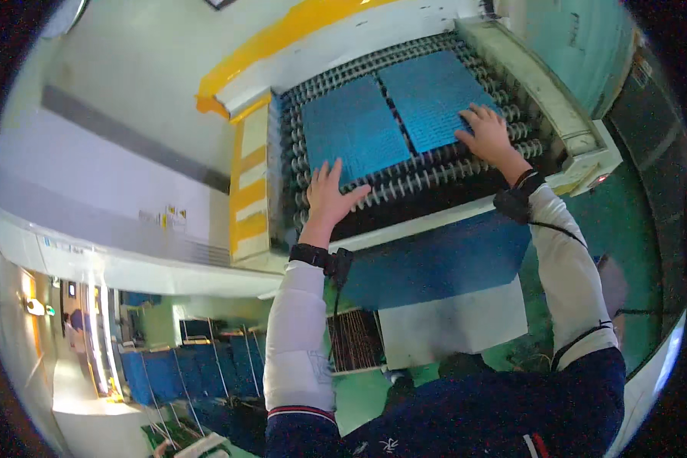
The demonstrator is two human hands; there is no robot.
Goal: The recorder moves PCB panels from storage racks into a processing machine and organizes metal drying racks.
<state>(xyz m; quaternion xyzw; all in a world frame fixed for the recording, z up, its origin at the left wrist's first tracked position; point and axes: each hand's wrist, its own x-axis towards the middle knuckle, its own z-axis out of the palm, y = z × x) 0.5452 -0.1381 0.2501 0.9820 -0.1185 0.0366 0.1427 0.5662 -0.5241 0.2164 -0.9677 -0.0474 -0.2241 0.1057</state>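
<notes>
Fingers of left hand [330,192] spread flat on left blue mat [351,128], fingers of right hand [487,136] splayed flat on right blue mat [433,98], gripping nothing, mats side by side on roller conveyor [412,177], yellow-striped machine frame [250,183] at left.

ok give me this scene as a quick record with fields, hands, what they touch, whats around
left hand: left hand flat, fingers spread, on the near edge of the left blue mat
right hand: right hand flat on the near corner of the right blue mat
mats: two ribbed blue mats side by side, narrow gap between
support: roller conveyor of a machine
wrists: black band on each wrist, white sleeves
below: blue panel, green floor
grip: neither hand closed on anything
</notes>
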